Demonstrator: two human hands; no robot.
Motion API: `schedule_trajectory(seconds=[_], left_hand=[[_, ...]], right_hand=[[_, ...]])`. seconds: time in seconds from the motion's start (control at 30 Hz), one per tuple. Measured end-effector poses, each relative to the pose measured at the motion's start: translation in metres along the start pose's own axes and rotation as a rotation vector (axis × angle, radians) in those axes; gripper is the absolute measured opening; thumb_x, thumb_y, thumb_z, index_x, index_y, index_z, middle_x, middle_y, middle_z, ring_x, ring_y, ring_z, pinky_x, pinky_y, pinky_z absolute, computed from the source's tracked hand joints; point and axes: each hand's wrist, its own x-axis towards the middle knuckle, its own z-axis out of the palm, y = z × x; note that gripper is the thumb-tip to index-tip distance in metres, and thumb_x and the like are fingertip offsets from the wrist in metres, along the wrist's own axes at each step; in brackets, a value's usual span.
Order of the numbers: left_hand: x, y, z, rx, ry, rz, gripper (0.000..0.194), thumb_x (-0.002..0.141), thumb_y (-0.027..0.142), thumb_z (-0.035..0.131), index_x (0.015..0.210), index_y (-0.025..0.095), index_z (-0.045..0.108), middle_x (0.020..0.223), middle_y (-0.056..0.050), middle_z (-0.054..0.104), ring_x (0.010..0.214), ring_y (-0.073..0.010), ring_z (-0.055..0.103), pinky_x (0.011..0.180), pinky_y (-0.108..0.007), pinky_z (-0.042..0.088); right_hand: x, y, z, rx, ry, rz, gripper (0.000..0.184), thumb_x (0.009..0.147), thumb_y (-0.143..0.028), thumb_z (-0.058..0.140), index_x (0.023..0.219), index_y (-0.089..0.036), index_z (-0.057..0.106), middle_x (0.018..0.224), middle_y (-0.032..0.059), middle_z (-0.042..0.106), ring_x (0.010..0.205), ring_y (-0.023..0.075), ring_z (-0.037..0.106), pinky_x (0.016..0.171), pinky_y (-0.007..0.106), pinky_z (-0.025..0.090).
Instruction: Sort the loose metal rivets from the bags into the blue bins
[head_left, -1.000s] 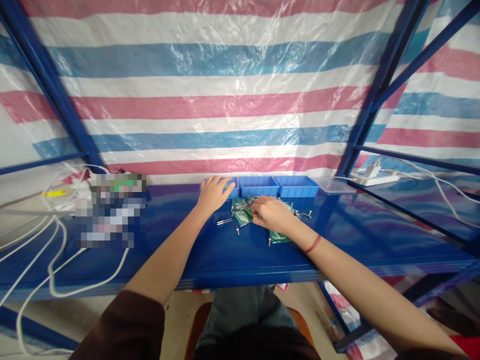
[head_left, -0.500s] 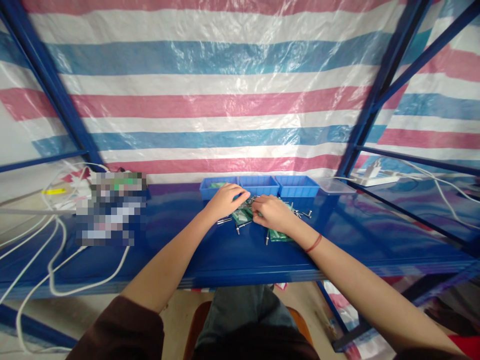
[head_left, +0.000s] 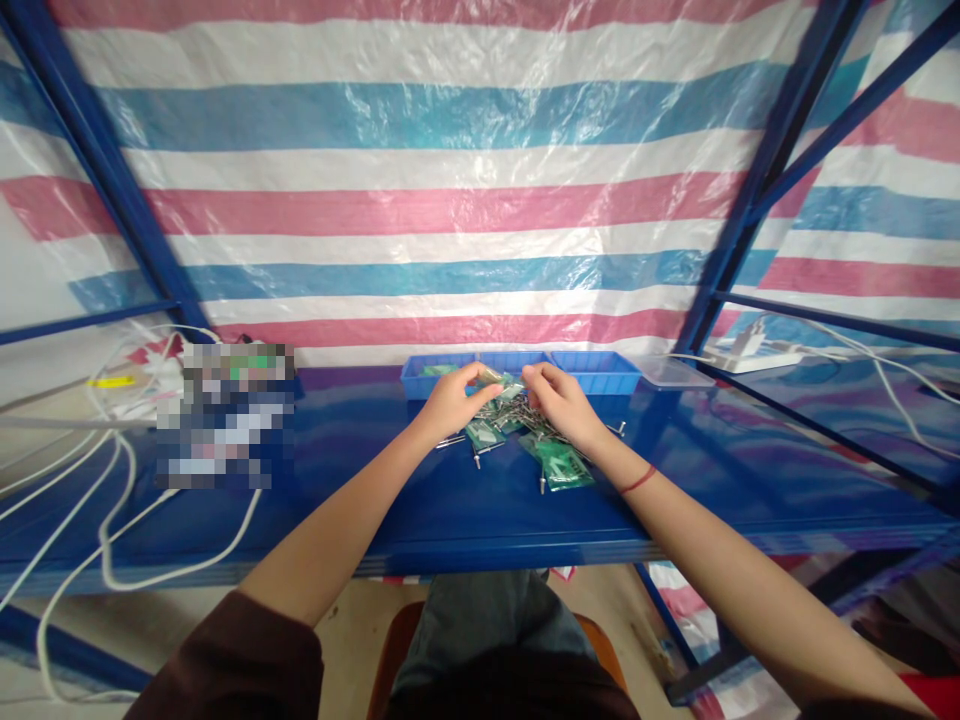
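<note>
My left hand (head_left: 452,402) pinches a small clear-and-green plastic packet (head_left: 512,384) between thumb and fingers, above the pile. Close to the packet's right end is my right hand (head_left: 561,402), its fingers curled together; what they hold, if anything, is too small to make out. Below both hands lies a heap of silvery metal pin-like fasteners (head_left: 516,412). Green plastic packets are mixed in, one larger green packet (head_left: 564,468) lying at the near right. A single fastener (head_left: 542,485) rests at the heap's front edge.
Three joined blue bins stand behind the heap; the left bin (head_left: 420,378) has green packets in it, and the right bin (head_left: 596,376) is beside a clear plastic lid (head_left: 675,372). White cables (head_left: 124,500) run over the left side. A power strip (head_left: 754,355) sits at right.
Both hands have lifted slightly from the heap and moved apart. A small packet now shows in my left fingers. More of the heap and the near green packet is uncovered.
</note>
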Motion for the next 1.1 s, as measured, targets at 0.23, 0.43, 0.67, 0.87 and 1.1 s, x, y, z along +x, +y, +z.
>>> schedule_trajectory(seconds=[0.23, 0.43, 0.67, 0.87, 1.1], left_hand=[[0.000, 0.002, 0.001, 0.077, 0.079, 0.225, 0.009, 0.081, 0.016, 0.058, 0.085, 0.020, 0.065, 0.111, -0.007, 0.059, 0.110, -0.0205, 0.053, 0.099, -0.042, 0.038], [0.002, -0.002, 0.006, -0.279, 0.133, -0.196, 0.036, 0.088, 0.027, 0.048, 0.123, 0.023, 0.045, 0.098, -0.005, 0.061, 0.072, -0.0114, 0.059, 0.063, -0.024, 0.047], [0.002, 0.010, 0.011, -0.731, -0.077, -0.578, 0.046, 0.085, 0.049, 0.051, 0.118, 0.017, 0.050, 0.084, -0.007, 0.065, 0.060, -0.0109, 0.060, 0.054, -0.021, 0.045], [0.012, -0.020, -0.009, -0.438, 0.282, -0.418, 0.043, 0.081, 0.026, 0.057, 0.121, 0.023, 0.041, 0.088, -0.001, 0.062, 0.073, -0.0107, 0.061, 0.069, -0.025, 0.051], [0.008, -0.070, -0.055, 0.403, 0.456, -0.478, 0.028, 0.084, 0.037, 0.049, 0.104, 0.019, 0.057, 0.097, -0.008, 0.066, 0.093, -0.0222, 0.061, 0.085, -0.035, 0.045]], right_hand=[[0.001, -0.003, -0.001, 0.380, -0.092, 0.180, 0.036, 0.068, -0.035, 0.070, 0.097, -0.018, 0.057, 0.074, 0.0011, 0.063, 0.057, 0.0115, 0.056, 0.046, 0.022, 0.040], [0.005, 0.004, -0.004, 0.107, 0.129, -0.179, 0.020, 0.069, -0.028, 0.067, 0.086, -0.018, 0.062, 0.076, 0.0027, 0.065, 0.069, 0.0150, 0.060, 0.063, 0.030, 0.048], [-0.005, -0.008, -0.006, -0.333, 0.024, -0.629, 0.015, 0.082, -0.017, 0.051, 0.082, -0.022, 0.066, 0.099, 0.0052, 0.067, 0.096, 0.0192, 0.060, 0.089, 0.040, 0.045], [-0.009, -0.008, 0.000, -0.470, 0.017, -0.625, 0.019, 0.081, -0.017, 0.049, 0.094, -0.019, 0.063, 0.111, 0.0106, 0.058, 0.103, 0.0224, 0.055, 0.088, 0.039, 0.043], [-0.013, -0.003, 0.009, -0.682, -0.495, -0.640, 0.031, 0.074, -0.026, 0.061, 0.104, -0.019, 0.065, 0.107, 0.0083, 0.064, 0.105, 0.0246, 0.054, 0.088, 0.039, 0.038]])
